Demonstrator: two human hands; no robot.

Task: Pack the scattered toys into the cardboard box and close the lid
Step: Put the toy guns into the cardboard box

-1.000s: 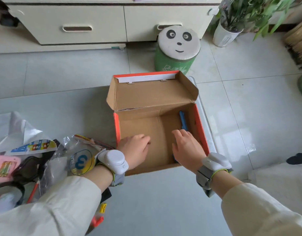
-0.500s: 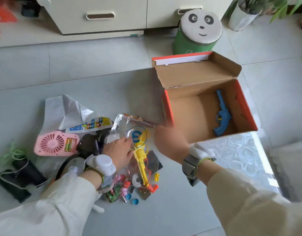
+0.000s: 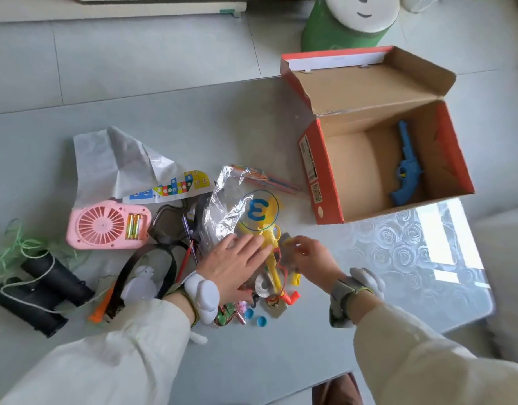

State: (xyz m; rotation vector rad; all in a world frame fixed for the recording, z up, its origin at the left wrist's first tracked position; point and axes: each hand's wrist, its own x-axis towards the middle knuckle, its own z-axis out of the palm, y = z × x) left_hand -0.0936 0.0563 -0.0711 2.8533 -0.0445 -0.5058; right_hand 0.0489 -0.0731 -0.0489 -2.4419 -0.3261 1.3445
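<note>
1. Plastic yellow toy gun [image 3: 270, 258] lies under our left hand [image 3: 237, 264], grip flat, fingers straight, resting on it and the clear bag [image 3: 237, 206].
2. Our right hand [image 3: 307, 255] curls just beside; blur hides whether its grip holds anything.
3. One blue toy gun [image 3: 405, 168] lies inside the one cardboard box [image 3: 322, 176], lid open.
4. Leftward sit one pink fan [image 3: 105, 223] and black binoculars [image 3: 38, 290]; bare desk [image 3: 427, 273] runs to the right edge.

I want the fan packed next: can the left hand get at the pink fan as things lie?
Probably yes. The pink fan lies uncovered, left of the left hand; only the dark goggles lie between them, low enough to reach over.
</note>
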